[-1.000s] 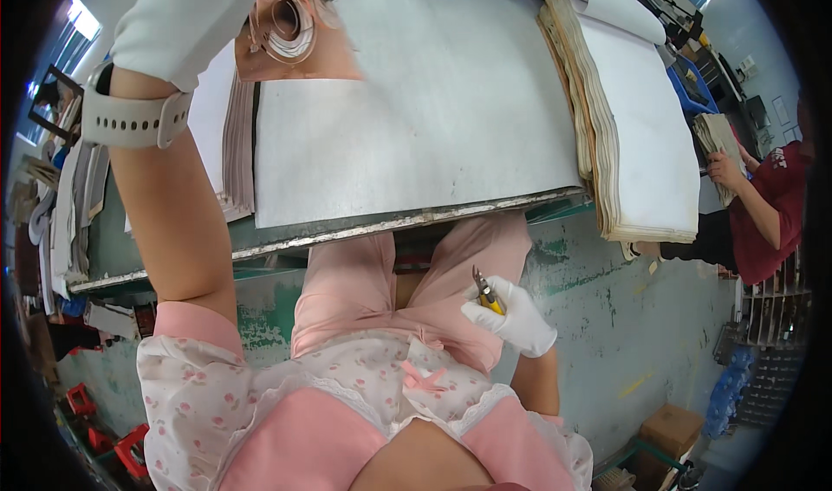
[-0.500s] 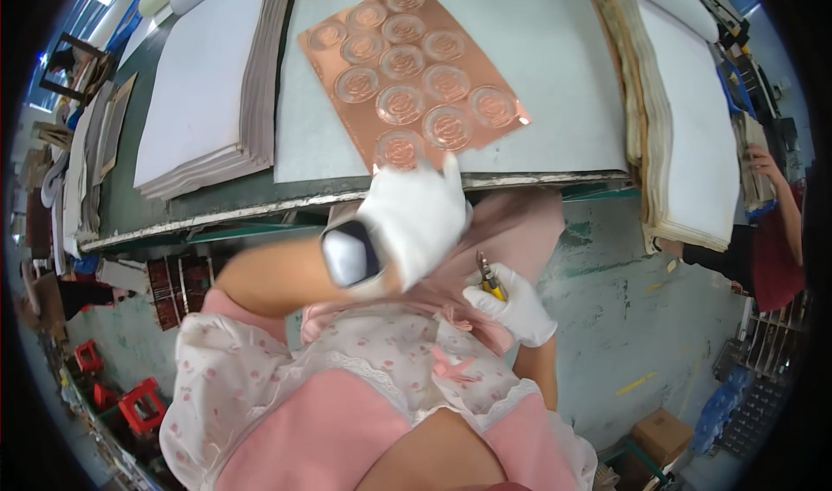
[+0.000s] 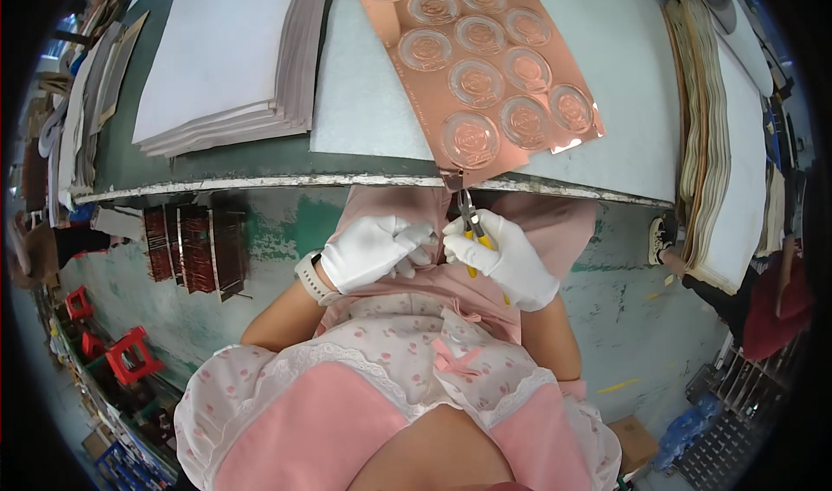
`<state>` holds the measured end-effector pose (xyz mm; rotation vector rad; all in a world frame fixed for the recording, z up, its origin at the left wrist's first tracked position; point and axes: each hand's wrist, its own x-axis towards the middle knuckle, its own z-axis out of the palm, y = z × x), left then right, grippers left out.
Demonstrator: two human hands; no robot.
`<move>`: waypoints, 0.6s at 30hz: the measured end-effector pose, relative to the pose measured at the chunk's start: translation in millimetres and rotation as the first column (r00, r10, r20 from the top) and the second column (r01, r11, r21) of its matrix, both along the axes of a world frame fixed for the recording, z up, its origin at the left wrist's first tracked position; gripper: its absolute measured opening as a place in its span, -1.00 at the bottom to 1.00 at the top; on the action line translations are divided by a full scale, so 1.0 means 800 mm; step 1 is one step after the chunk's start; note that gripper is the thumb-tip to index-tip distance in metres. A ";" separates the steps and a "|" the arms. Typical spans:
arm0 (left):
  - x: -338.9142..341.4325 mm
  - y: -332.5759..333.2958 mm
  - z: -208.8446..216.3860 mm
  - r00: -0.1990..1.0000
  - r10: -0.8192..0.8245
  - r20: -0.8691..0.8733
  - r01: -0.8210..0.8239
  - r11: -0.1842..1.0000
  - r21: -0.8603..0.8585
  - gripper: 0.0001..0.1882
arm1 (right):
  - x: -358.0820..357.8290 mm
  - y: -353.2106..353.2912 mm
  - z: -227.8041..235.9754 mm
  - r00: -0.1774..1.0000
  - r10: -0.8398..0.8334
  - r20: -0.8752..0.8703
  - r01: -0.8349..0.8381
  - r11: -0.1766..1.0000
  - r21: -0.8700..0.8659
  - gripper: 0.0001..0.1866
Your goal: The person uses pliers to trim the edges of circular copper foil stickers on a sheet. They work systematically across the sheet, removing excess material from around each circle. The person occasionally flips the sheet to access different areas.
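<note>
My right hand (image 3: 507,261), in a white glove, is closed round a small pair of pliers (image 3: 471,222) with yellow handles. Their metal jaws point up toward the table edge, close under the near corner of a copper-coloured sheet (image 3: 416,92); whether they touch it I cannot tell. Several round, embossed discs with clear-looking rims sit in rows across this shiny sheet. My left hand (image 3: 373,253), also gloved, has its fingers curled together just left of the pliers. Anything inside those fingers is hidden.
A thick stack of white sheets (image 3: 225,66) lies on the left of the table, and another stack (image 3: 728,170) hangs over its right edge. Below the left side stands a dark red rack (image 3: 195,248). Red stools (image 3: 133,355) are farther left. A person in dark red (image 3: 771,309) is at right.
My left hand has drawn back from the sheet to my lap beside the right. The right hand has raised the pliers toward the table edge. In the picture, the sheet sits farther right.
</note>
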<state>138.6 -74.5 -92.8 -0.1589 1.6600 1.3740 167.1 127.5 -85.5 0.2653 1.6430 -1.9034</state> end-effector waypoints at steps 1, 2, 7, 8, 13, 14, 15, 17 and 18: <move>-0.002 -0.001 -0.001 1.000 0.004 0.003 -0.004 1.000 0.008 -0.62 | -0.005 -0.002 0.005 1.000 -0.014 0.022 0.014 1.000 0.010 -0.79; -0.003 -0.002 -0.004 1.000 0.000 0.026 0.000 1.000 0.024 -0.61 | -0.008 -0.004 0.007 0.999 -0.030 0.044 0.029 0.999 0.021 -0.79; -0.014 0.001 -0.010 0.991 -0.033 0.130 0.013 0.987 0.158 -0.55 | -0.022 -0.010 0.018 0.989 -0.029 0.147 0.008 0.990 0.141 -0.75; -0.019 0.002 -0.007 0.992 -0.044 0.119 0.021 0.982 0.186 -0.53 | -0.023 -0.012 0.021 0.981 -0.037 0.189 0.009 0.989 0.147 -0.74; -0.023 0.007 -0.030 0.978 0.139 0.158 -0.204 0.813 0.545 -0.45 | -0.011 0.000 0.029 0.986 0.038 0.159 -0.079 0.963 0.259 -0.70; -0.022 0.013 -0.027 0.977 0.125 0.171 -0.201 0.802 0.563 -0.46 | -0.007 0.004 0.032 0.986 0.051 0.156 -0.093 0.958 0.273 -0.69; -0.023 0.021 -0.020 0.977 0.110 0.185 -0.199 0.790 0.581 -0.47 | -0.002 0.010 0.032 0.983 0.066 0.172 -0.113 0.954 0.277 -0.69; -0.022 0.032 -0.020 0.995 0.068 0.079 -0.102 0.762 0.639 -0.55 | 0.007 0.019 0.032 0.975 0.089 0.203 -0.146 0.948 0.283 -0.69; -0.024 0.036 -0.019 0.997 -0.041 -0.073 0.072 0.856 0.512 -0.54 | 0.010 0.021 0.033 0.973 0.096 0.209 -0.151 0.952 0.266 -0.69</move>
